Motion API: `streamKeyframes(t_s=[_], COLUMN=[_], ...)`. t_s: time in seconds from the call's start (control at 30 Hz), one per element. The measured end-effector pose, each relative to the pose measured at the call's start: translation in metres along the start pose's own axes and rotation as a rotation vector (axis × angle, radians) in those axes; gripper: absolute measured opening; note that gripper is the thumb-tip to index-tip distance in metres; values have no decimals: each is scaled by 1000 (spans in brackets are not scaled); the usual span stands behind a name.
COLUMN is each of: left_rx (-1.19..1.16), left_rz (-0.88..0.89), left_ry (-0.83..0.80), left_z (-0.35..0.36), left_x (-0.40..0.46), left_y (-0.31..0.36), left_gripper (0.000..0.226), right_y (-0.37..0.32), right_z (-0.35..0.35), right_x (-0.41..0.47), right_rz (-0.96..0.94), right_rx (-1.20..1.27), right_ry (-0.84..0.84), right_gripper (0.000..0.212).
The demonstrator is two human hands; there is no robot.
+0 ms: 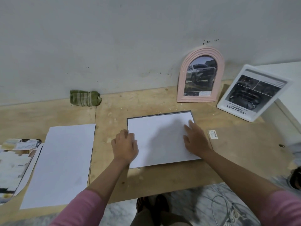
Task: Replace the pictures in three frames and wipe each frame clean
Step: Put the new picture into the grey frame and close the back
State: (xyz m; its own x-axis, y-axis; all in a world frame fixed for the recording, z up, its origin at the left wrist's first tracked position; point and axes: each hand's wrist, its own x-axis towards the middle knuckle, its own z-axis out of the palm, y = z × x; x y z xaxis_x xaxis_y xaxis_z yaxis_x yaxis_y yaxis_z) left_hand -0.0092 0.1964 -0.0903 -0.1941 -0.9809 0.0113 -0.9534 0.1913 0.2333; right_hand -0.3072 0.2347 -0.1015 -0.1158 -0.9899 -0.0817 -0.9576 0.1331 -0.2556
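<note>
The white sheet (162,139) lies face down in the dark frame (160,113) mid-tabletop (236,152). To seat it well, press flat and slide until its edges meet the frame's rim. Left hand (125,146) curls at the sheet's left edge, perhaps pinching it; right hand (194,138) lies on it, fingers spread. Beyond the frame stand the pink frame (180,88), the white frame (228,108) and the cloth (84,98).

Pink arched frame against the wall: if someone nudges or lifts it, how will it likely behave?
The pink arched frame stands nearly upright, leaning on the wall, so a nudge could probably tip it forward. Its moulded rim looks rigid, so it should lift stiffly. Weight cannot be judged.
</note>
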Motion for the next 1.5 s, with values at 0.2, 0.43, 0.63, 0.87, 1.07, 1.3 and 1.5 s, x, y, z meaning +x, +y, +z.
streamKeyframes(t_s=[0.2, 0.43, 0.63, 0.87, 1.07, 1.3, 1.5], left_rx=[117, 173, 193, 202, 78, -139, -502], left_rz=[214, 219, 231, 226, 214, 320, 304], left_ry=[-349, -435, -418, -402, -327, -174, -134], left_z=[4, 3, 4, -1, -10, -7, 17], left_x=[-11, -11, -13, -15, -19, -19, -31], left_y=[-9, -11, -15, -18, 4, 103, 216], left_gripper=[94, 113, 110, 109, 105, 73, 38], right_y=[1, 9, 12, 10, 5, 54, 140], right_z=[5, 3, 6, 6, -5, -32, -67], right_x=[-17, -11, -11, -8, -21, -50, -84], right_rz=[-44, -58, -55, -35, 33, 196, 381], right_rx=[-184, -198, -210, -229, -141, -9, -22], right_ry=[-265, -280, -262, -229, -149, -23, 38], right_gripper=[88, 98, 96, 100, 76, 55, 50])
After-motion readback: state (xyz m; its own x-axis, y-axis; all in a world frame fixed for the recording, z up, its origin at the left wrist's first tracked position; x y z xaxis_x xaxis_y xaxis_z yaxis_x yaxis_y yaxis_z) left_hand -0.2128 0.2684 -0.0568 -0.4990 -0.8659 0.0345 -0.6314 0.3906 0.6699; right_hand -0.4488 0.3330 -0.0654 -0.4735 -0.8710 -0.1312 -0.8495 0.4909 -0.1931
